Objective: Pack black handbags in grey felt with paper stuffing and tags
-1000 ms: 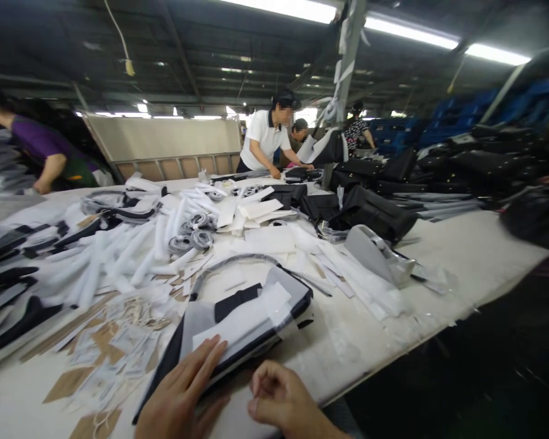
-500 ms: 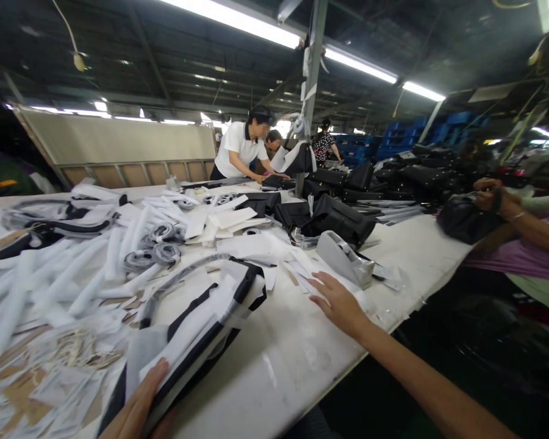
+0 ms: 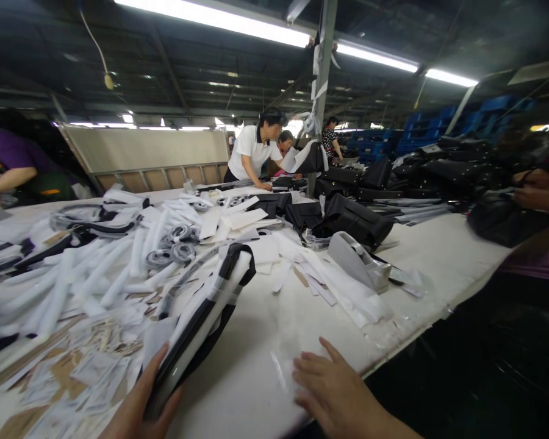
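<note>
My left hand (image 3: 149,396) grips the lower end of a black bag (image 3: 238,268), thumb on one side and fingers on the other. The bag is folded narrow and tilted up on its edge. White padding and clear tape show along its side, and a wrapped strap lies against it on the left. My right hand (image 3: 332,390) is over the near edge of the table, to the right of the bag. Its fingers are apart and nothing is in them.
White foam tubes (image 3: 64,292), coiled straps (image 3: 178,244) and small packets (image 3: 98,372) cover the table's left. Black bags (image 3: 357,222) and a grey wrapped piece (image 3: 352,259) lie farther back. A post (image 3: 322,91) rises behind. Co-workers stand across and at both sides.
My right hand has drawn back from the white sheets toward the table's near edge. The bag in my left hand has turned more onto its edge. My view has swung left.
</note>
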### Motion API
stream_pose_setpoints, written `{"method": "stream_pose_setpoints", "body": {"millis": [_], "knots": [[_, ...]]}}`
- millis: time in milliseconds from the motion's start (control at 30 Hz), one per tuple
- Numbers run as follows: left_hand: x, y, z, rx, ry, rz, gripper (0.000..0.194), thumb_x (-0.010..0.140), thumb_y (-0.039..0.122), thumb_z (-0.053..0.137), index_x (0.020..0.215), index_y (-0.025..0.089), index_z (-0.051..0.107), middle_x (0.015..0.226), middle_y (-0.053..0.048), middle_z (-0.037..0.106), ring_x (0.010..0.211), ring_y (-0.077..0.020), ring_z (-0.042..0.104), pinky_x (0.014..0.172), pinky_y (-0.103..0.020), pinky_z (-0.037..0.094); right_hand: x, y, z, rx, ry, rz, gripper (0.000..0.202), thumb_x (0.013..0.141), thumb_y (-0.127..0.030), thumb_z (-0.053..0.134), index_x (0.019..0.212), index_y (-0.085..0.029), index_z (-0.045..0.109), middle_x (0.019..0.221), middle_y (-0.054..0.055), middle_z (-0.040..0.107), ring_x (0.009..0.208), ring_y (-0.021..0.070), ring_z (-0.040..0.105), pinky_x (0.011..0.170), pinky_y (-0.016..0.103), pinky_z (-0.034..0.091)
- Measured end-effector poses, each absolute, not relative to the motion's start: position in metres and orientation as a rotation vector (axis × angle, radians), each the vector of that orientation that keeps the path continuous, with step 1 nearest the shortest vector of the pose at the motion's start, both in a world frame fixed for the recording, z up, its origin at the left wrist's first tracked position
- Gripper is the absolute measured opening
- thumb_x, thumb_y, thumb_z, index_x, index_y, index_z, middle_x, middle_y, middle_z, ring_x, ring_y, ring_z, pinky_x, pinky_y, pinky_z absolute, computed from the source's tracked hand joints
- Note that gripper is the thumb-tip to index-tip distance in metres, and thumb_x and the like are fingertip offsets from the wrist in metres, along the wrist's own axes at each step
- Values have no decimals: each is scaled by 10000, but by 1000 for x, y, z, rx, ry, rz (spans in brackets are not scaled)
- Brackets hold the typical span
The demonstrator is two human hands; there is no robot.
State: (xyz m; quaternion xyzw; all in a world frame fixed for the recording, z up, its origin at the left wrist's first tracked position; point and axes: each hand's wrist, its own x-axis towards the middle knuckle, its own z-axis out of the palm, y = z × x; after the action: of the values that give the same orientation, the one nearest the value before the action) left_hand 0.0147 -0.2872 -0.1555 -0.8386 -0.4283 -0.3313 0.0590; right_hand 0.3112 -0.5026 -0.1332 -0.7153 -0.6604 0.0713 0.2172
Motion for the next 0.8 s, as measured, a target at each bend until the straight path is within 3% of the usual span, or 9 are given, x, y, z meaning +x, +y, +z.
{"method": "stream_pose_setpoints", "body": {"millis": [100,167,267,400,533,633,700,800], "knots": [[16,-294,-150,-2516,-1402,-962,602,1005,395,482,1555,386,238,1277,-40,690,1048,-289,717,709,-369,624,304,-496,-121,-1972,-1733,211,385,962,-482,555,1241,-247,678,1266,94,698,1208,298,628,1164,583,340],[17,-296,-149,-2530,-1397,-955,596,1004,376,491,1550,378,251,1268,-30,696,1031,-271,725,689,-333,617,304,-478,-125,-2060,-1623,100,491,992,-458,493,1376,-166,584,1436,169,555,1339,325,514,1167,571,338],[18,-297,-152,-2573,-1336,-969,583,1005,345,484,1545,363,265,1284,-22,690,1043,-248,722,715,-311,611,298,-445,-143,-2183,-1631,144,718,943,-510,564,1488,-62,429,1564,253,319,1463,400,285,1170,598,304],[19,-294,-157,-2571,-1322,-1080,554,1005,345,464,1535,361,301,1318,-5,670,1091,-232,703,768,-298,598,273,-411,-162,-1938,-1926,301,861,880,-682,569,1511,-120,406,1595,240,258,1488,401,204,1204,578,217],[23,-290,-153,-2515,-1266,-1209,578,966,447,506,1511,322,362,1325,-16,667,1098,-238,699,765,-284,586,254,-374,-154,-1466,-2208,345,690,912,-647,558,1470,-248,481,1589,116,366,1483,317,277,1230,484,191],[26,-288,-147,-2483,-1258,-1264,580,964,471,513,1500,292,382,1296,-30,685,1066,-233,713,736,-272,586,250,-347,-147,-1293,-2169,330,424,945,-462,612,1346,-325,606,1456,-13,561,1369,213,470,1192,353,312],[26,-287,-144,-2478,-1230,-1276,572,969,458,511,1500,287,384,1286,-28,691,1045,-220,721,724,-257,587,250,-336,-148,-1382,-1968,283,314,995,-336,524,1270,-282,665,1331,14,657,1247,193,577,1118,325,421],[27,-285,-144,-2487,-1199,-1267,555,971,429,509,1494,285,391,1301,-24,682,1047,-208,721,723,-242,589,256,-330,-156,-1552,-1712,180,368,1017,-233,396,1266,-172,660,1297,143,655,1216,256,590,1083,439,463]]}}
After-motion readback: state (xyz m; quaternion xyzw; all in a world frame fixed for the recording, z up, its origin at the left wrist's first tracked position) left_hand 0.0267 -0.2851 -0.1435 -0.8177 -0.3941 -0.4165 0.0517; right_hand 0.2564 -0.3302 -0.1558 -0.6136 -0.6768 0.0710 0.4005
